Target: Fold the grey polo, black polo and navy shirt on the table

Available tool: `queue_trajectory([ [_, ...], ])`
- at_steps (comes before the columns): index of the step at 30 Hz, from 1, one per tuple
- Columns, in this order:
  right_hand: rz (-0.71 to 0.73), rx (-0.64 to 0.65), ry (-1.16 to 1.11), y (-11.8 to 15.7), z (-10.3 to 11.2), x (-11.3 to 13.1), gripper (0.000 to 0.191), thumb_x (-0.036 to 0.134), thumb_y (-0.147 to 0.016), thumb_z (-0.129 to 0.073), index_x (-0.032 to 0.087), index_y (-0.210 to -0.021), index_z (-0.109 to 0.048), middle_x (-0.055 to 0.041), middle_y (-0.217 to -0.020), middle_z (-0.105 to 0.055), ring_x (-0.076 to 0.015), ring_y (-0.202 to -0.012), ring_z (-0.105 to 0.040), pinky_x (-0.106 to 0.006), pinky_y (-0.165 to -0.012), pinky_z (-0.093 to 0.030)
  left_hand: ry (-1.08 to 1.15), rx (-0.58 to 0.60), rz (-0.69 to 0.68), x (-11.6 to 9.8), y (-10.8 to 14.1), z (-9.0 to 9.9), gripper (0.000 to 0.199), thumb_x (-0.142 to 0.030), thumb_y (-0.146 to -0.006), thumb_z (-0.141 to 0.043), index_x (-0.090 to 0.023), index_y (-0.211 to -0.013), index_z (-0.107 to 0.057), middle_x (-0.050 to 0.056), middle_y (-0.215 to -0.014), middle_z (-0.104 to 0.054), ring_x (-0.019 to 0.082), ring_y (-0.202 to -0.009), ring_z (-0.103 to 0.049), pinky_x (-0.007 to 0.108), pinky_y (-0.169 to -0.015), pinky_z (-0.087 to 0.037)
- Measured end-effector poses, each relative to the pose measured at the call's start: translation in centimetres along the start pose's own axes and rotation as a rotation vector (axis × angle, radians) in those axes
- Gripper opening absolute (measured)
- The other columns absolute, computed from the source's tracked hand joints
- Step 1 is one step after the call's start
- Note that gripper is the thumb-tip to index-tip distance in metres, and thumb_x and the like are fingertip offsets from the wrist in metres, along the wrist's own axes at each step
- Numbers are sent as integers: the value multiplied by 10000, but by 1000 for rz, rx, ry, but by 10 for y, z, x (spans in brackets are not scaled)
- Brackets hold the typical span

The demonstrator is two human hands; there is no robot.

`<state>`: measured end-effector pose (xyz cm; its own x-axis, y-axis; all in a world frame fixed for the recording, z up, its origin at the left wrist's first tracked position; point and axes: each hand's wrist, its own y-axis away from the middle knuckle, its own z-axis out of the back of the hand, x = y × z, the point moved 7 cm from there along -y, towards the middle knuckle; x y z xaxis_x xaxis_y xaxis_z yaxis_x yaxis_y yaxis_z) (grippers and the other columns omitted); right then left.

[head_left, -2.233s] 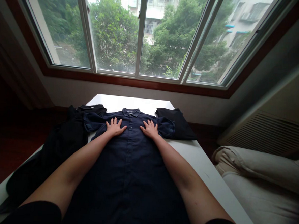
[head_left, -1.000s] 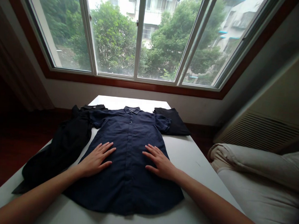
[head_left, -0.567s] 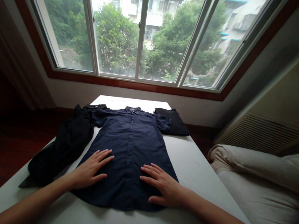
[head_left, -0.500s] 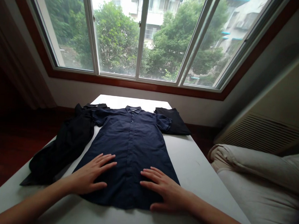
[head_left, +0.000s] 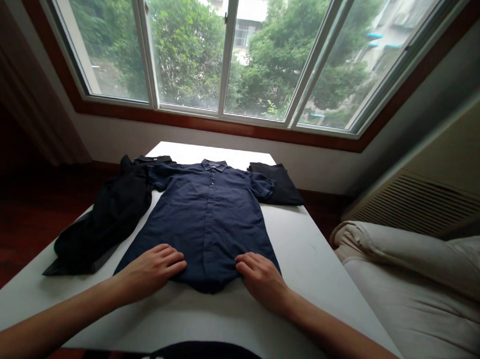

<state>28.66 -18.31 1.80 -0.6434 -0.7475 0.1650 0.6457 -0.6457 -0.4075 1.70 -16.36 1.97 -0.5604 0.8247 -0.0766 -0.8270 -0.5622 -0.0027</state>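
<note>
A dark blue short-sleeved shirt (head_left: 208, 221) lies front up and spread flat, its collar toward the window and its hem toward me. My left hand (head_left: 155, 266) is closed on the left part of the hem, fingers curled over the cloth. On the right part of the hem, my right hand (head_left: 260, 281) is closed in the same way. Both thumbs are hidden. Between the hands the hem sags slightly toward me in a curve.
The shirt lies on a white table (head_left: 301, 248). A crumpled black garment (head_left: 116, 215) is at its left edge, and a folded black garment (head_left: 284, 185) is at the far right. A pale sofa (head_left: 413, 271) stands right of the table, a window (head_left: 223, 48) beyond it.
My hands were flat and spread on the shirt; now their fingers are curled around its hem. The hem has risen and drawn in away from me, and my view has tilted down slightly.
</note>
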Motion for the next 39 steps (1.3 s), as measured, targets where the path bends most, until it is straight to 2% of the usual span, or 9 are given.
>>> queue_trajectory([
  [2,-102,-27,14,7,13,-13,387,-47,-749,-516,204,-1018,-635,-91,-1149,-725,-242,-1045,-673,-378,-932,-564,-38,-44,92,20,8,3,558,14,-855,-543,-243,-1337,-654,88,-1266,-719,260,-1146,-687,429,-1062,-501],
  [5,-245,-101,-15,22,35,-31,433,-26,-708,-513,218,-1047,-632,-88,-1166,-717,-262,-1085,-671,-400,-958,-561,4,-164,266,57,30,20,475,-44,-855,-569,-233,-1273,-693,85,-1203,-740,268,-1106,-703,402,-1008,-528],
  [9,-421,-236,-120,44,62,-54,263,81,-852,-535,236,-1022,-664,-70,-1093,-737,-252,-1018,-701,-374,-891,-576,174,-365,463,93,61,54,262,-282,-949,-594,-246,-1170,-731,62,-1199,-745,268,-1088,-712,360,-960,-544],
  [13,-504,-196,-288,54,66,-67,177,274,-985,-567,238,-1072,-717,-50,-1035,-762,-230,-924,-717,-331,-803,-573,388,-429,525,109,75,69,310,-466,-983,-578,-241,-1113,-748,48,-1117,-767,241,-1002,-721,300,-882,-550],
  [19,-547,-104,-392,63,59,-73,243,386,-1031,-552,212,-958,-706,-44,-887,-728,-213,-826,-671,-317,-769,-533,523,-274,546,125,88,47,457,-593,-999,-537,-185,-981,-742,34,-913,-745,201,-828,-672,256,-769,-518],
  [25,-349,86,-464,75,42,-51,166,234,-979,-534,217,-920,-689,-81,-978,-689,-226,-919,-656,-344,-831,-550,507,-70,428,116,107,26,389,-529,-1024,-535,-206,-1050,-750,71,-1084,-710,214,-983,-660,276,-894,-529],
  [29,-356,51,-346,81,39,-49,196,126,-909,-530,233,-972,-682,-81,-1047,-663,-236,-991,-635,-361,-873,-539,502,-34,405,114,114,24,364,-500,-1021,-555,-223,-1144,-757,81,-1196,-697,232,-1098,-655,311,-1003,-521],
  [33,-407,-11,-183,86,37,-50,200,107,-878,-530,230,-989,-642,-73,-1021,-626,-234,-939,-611,-358,-823,-523,468,-37,399,113,114,25,398,-525,-982,-627,-226,-1213,-750,90,-1259,-680,248,-1131,-656,320,-1027,-518],
  [39,-424,-53,8,92,34,-48,87,152,-919,-529,229,-894,-561,-44,-883,-584,-211,-798,-568,-339,-750,-465,417,-18,378,110,109,25,333,-485,-1006,-577,-238,-1114,-772,84,-1229,-670,242,-1118,-642,311,-1014,-506],
])
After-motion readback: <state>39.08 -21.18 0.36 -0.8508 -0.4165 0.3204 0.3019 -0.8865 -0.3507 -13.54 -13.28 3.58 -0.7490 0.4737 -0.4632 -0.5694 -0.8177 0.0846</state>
